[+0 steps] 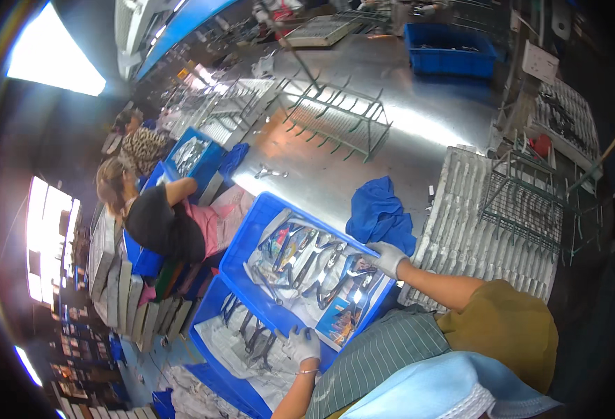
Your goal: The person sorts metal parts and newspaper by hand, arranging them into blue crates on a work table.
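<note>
We have both gloved hands on the upper blue crate (251, 241), which is full of pliers (318, 269) lying on paper. Our left hand (302, 345) is closed on its near rim, our right hand (387, 258) is closed on the far corner rim. The crate sits tilted, partly over a lower blue crate (213, 349) that also holds pliers. We judge this a lift-or-shift step; next we need an even grip and a level carry. Room is tight: a blue cloth (379, 213) and a grey slotted tray (465, 230) lie just right, a seated co-worker (168, 223) is close by on the left.
</note>
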The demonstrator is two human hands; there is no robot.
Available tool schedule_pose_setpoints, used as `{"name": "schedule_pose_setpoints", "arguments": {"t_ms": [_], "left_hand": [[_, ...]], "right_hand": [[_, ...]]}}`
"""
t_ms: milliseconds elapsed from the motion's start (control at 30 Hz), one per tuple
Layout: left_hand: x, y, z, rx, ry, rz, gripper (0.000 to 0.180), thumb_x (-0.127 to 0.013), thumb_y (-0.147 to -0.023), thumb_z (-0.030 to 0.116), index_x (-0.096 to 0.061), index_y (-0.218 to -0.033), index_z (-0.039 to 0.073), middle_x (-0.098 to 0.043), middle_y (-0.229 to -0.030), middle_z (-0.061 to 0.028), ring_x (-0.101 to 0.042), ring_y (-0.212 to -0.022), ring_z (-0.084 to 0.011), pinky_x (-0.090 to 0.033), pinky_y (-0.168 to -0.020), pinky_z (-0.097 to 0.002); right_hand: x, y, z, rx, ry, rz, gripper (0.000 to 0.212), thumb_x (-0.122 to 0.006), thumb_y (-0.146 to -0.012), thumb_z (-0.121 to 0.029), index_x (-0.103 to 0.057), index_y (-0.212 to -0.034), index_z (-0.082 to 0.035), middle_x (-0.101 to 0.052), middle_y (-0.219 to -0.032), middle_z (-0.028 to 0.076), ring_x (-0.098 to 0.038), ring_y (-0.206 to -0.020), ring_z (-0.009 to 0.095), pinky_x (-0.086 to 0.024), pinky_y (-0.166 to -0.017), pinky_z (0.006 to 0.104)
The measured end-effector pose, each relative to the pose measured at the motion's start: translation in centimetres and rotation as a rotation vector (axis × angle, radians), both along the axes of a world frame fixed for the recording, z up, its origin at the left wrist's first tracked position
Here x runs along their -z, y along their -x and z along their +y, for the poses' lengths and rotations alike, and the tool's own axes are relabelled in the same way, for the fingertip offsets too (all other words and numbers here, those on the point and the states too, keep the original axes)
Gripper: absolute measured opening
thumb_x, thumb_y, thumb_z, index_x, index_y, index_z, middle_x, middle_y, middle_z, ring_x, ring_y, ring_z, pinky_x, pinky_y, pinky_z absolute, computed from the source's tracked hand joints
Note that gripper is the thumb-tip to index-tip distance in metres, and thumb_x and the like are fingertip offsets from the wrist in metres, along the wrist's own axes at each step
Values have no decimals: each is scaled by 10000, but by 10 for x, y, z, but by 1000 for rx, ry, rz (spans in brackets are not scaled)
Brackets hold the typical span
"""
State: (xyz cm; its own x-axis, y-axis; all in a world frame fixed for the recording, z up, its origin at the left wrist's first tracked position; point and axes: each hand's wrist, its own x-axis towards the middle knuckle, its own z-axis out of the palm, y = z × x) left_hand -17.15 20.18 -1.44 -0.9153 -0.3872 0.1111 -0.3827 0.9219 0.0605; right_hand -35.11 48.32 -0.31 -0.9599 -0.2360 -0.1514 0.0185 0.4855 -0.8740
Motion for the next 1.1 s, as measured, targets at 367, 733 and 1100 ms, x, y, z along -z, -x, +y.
{"name": "schedule_pose_setpoints", "arguments": {"t_ms": [367,733,1100], "left_hand": [[5,-2,-10,30,52,-114,210,-603,-735,301,-729,-837,168,-601,-1082,-72,-271,-1284,-363,-383,-875,-438],[1,3,-9,26,40,-154,217,-604,-740,314,-729,-844,170,-588,-1099,-62,-212,-1309,-355,-358,-889,-452],[37,-3,-33,62,63,-81,263,-586,-722,334,-727,-828,139,-597,-1080,-104,-241,-1284,-390,-335,-952,-478]], "right_hand": [[13,-1,-3,-54,4,-22,452,-520,-834,-411,-577,-1139,-83,-588,-1066,195,-543,-1027,350,-418,-898,406],[9,-1,-2,-52,-25,-41,503,-485,-844,-452,-559,-1170,-76,-569,-1131,191,-522,-1077,344,-400,-930,399],[20,0,-7,-85,-58,-13,540,-439,-862,-470,-520,-1227,-79,-543,-1180,191,-510,-1103,336,-391,-949,403]]}}
